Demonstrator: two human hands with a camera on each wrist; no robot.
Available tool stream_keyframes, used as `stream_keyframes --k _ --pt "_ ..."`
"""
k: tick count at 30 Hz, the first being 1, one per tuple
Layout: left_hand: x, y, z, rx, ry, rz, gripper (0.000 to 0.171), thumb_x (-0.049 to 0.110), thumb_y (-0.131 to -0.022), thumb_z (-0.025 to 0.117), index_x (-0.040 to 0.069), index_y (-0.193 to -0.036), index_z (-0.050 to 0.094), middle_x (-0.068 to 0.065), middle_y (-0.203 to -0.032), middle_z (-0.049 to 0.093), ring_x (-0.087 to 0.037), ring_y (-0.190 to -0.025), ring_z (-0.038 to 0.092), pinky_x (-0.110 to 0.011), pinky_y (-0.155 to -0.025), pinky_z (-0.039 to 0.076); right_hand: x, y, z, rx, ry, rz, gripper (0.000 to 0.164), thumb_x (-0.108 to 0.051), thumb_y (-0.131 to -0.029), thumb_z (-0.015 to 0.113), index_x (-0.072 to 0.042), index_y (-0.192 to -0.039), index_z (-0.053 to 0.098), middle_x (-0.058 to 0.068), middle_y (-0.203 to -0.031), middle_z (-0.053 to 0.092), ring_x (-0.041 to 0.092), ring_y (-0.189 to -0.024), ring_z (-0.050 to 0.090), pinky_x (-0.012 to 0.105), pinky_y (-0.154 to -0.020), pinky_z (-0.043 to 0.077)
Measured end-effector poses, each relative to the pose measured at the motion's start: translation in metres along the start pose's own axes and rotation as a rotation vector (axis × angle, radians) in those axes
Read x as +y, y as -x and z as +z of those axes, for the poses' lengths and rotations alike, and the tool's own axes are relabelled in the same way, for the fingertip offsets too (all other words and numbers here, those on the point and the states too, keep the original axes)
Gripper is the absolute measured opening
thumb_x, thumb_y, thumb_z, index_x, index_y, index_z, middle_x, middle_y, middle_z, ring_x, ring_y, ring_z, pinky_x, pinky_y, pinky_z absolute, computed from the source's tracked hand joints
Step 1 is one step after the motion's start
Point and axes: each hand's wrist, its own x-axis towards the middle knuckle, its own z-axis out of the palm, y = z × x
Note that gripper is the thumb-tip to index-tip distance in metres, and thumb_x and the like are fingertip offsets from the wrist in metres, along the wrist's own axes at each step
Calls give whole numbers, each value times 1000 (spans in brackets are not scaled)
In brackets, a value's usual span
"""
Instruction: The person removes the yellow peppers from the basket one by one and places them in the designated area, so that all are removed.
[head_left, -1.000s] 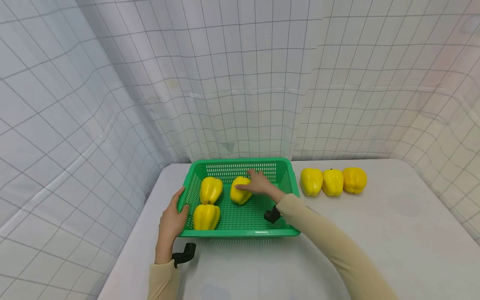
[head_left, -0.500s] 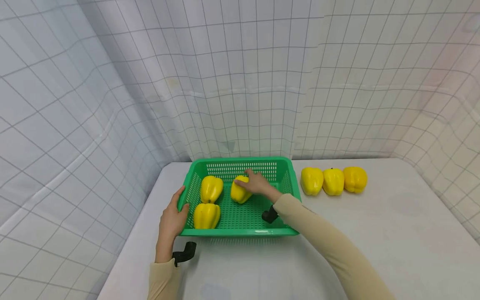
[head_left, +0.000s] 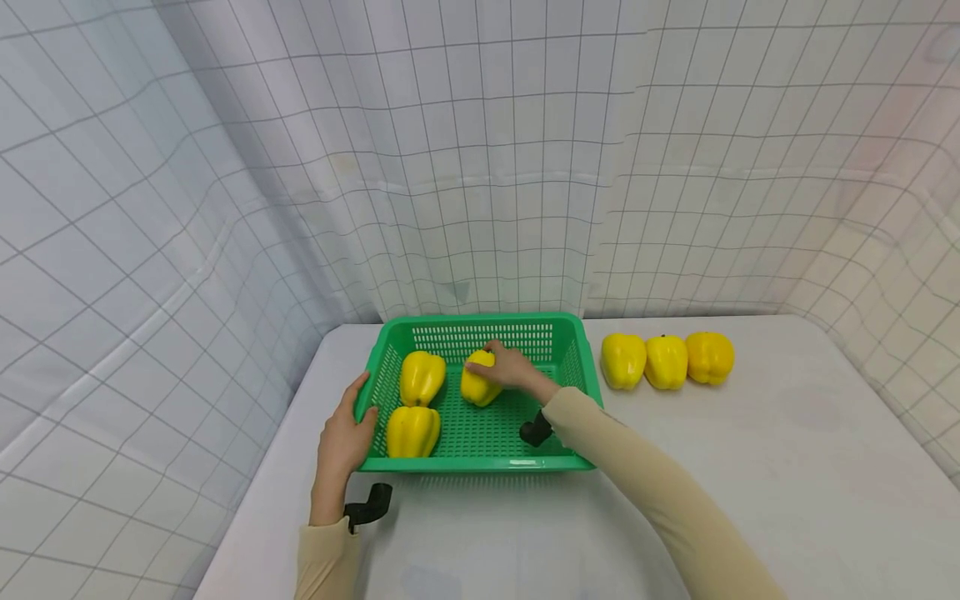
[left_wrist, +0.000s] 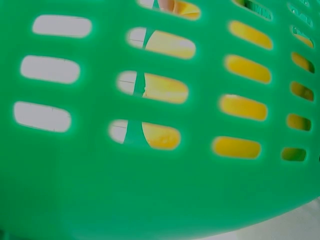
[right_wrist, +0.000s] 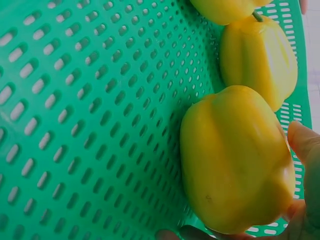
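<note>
Gripping the green basket (head_left: 480, 465) at its 8 o'clock side, thumb over the rim, the left hand (head_left: 345, 437) lay nearest the viewer and well apart from the held pepper (head_left: 480, 390). The front pepper (head_left: 413, 432) sat in the basket at 8 o'clock from the held one. The right hand (head_left: 512, 369), much the nearer, held its pepper between thumb and fingers; the pepper lay at 8 o'clock from this hand, over the slotted floor (head_left: 476, 443), though contact beneath could not be told. Its long axis, partly covered, appeared to run roughly from 12 to 6 o'clock. The governing relation was judged to be the gap at its 9 o'clock, parting it from the rear pepper (head_left: 422, 379). Beyond the basket, near 3 o'clock, a row of three peppers (head_left: 666, 363) rested on the white table (head_left: 750, 450).
</note>
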Motion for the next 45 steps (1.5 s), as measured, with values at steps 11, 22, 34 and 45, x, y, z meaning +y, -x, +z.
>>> stream_keyframes --k 11,22,34,45 --pt "1 -1 1 -2 1 3 55 18 -99 47 19 -151 28 -28 -133 47 -28 -67 51 -35 -55 37 2 6 -3 -28 -36 -38 59 -41 -91 61 -4 -134 44 15 -113 58 24 -88 56 36 -74 46" --pt "1 0 0 -3 0 -2 56 18 -99 48 19 -151 27 -28 -133 47 -29 -70 52 -35 -55 37 1 9 -7 -114 -33 8 63 -43 -91 61 -8 -140 41 13 -116 56 23 -87 54 41 -68 50" --pt "1 1 -1 3 -2 8 56 18 -98 48 18 -150 28 -29 -129 50 -28 -65 50 -35 -54 36 -1 14 -14 -269 -71 28 59 -37 -92 62 -9 -139 40 10 -116 53 24 -95 53 46 -77 49" --pt "3 2 -2 1 3 4 56 17 -98 47 17 -150 28 -30 -129 50 -28 -65 50 -34 -54 36 -1 22 -18 -281 -62 32 58 -37 -91 64 -8 -137 44 10 -119 54 23 -96 54 42 -75 51"
